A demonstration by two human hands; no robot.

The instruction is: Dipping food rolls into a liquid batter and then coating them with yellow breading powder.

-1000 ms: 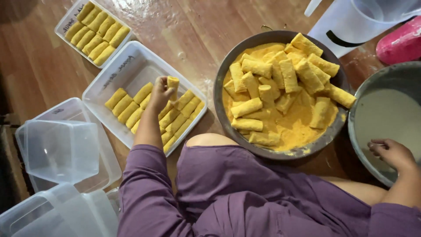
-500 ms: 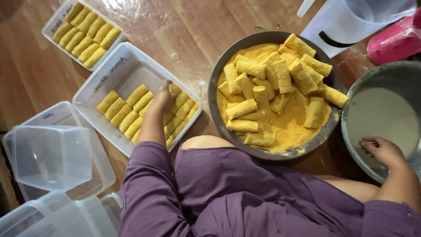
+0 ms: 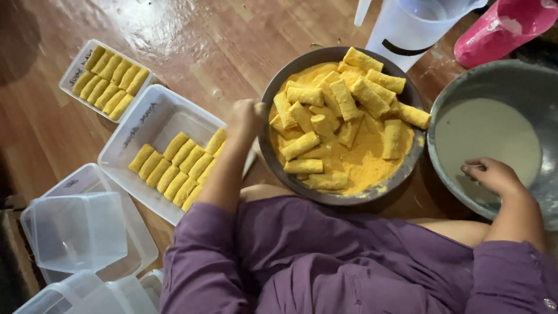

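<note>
My left hand (image 3: 244, 118) hovers at the left rim of a round dark pan (image 3: 273, 160), fingers curled; I cannot tell if it holds anything. The pan holds several yellow crumb-coated rolls (image 3: 349, 99) on loose yellow crumbs. To the left of that hand, a white rectangular tray (image 3: 152, 113) holds two rows of coated rolls (image 3: 174, 166). My right hand (image 3: 494, 176) rests on the inner near wall of a grey bowl (image 3: 511, 75) of white batter (image 3: 485, 136), fingers loosely bent and holding nothing.
A smaller white tray (image 3: 71, 72) full of coated rolls lies at the far left. Empty clear plastic boxes (image 3: 75, 229) are stacked at the lower left. A clear jug (image 3: 412, 29) and a pink container (image 3: 500, 26) stand beyond the pan. My purple-clad lap fills the bottom.
My left hand set a roll into the white tray, then moved right to the pan's rim. My right hand stayed on the grey bowl.
</note>
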